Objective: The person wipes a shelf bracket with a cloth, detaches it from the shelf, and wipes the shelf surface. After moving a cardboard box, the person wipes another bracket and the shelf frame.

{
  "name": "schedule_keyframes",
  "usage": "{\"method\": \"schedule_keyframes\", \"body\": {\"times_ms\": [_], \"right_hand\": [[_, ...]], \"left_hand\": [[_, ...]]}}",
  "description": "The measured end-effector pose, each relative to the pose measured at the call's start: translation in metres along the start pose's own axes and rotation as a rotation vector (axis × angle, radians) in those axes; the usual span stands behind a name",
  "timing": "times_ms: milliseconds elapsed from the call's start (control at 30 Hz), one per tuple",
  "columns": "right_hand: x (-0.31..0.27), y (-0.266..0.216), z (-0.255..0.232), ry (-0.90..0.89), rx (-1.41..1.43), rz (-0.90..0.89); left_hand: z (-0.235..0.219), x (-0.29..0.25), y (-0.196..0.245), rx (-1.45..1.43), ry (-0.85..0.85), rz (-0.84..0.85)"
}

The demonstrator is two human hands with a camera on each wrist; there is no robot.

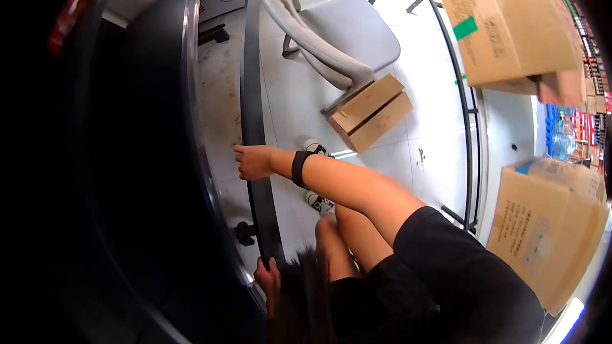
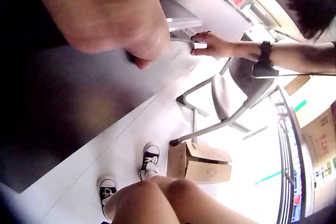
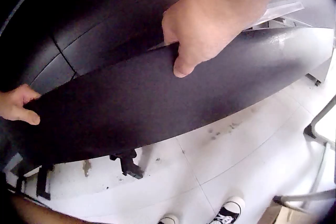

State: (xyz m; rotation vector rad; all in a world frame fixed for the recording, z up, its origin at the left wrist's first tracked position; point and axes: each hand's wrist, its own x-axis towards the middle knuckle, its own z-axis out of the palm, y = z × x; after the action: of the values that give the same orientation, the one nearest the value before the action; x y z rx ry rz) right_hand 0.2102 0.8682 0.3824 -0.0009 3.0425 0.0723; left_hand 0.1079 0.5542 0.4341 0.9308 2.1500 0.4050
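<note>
A long black board (image 3: 131,98) stands on edge in front of me, seen in the head view as a narrow dark strip (image 1: 254,83). My right hand (image 1: 255,162) grips its upper edge about midway along, thumb over the near face and fingers behind, as the right wrist view shows. Closer to my body, my left hand (image 1: 268,280) holds the same edge, its thumb (image 3: 29,116) lying on the near face. Its other fingers are hidden behind the board. A black bracket-like fitting (image 3: 126,163) shows beneath the lower edge.
To the left is a large dark surface (image 1: 153,121) with a shiny metal edge. A grey chair (image 1: 350,32) stands ahead on the pale floor, beside an open cardboard box (image 1: 373,114). Larger cartons (image 1: 510,25) sit by a black metal frame (image 1: 468,127) on the right.
</note>
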Motion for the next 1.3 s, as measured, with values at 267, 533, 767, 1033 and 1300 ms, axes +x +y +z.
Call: {"method": "schedule_keyframes", "body": {"times_ms": [267, 533, 767, 1033, 1300], "right_hand": [[-0.08, -0.079, -0.111, 0.553, 0.18, 0.625], [-0.133, -0.295, -0.032, 0.282, 2.647, 1.392], [-0.112, -0.381, -0.075, 0.644, 3.084, 1.197], [-0.131, -0.459, -0.039, 1.082, 2.921, 1.391], [-0.117, -0.579, -0.049, 1.322, 2.613, 1.618]], "left_hand": [[-0.063, -0.108, 0.029, -0.11, -0.032, 0.172], [-0.098, -0.187, 0.051, -0.168, -0.118, 0.038], [-0.105, -0.265, 0.01, -0.095, -0.237, -0.028], [-0.137, -0.343, -0.078, -0.135, -0.375, -0.014], [-0.15, -0.464, -0.213, -0.195, -0.326, 0.099]]}}
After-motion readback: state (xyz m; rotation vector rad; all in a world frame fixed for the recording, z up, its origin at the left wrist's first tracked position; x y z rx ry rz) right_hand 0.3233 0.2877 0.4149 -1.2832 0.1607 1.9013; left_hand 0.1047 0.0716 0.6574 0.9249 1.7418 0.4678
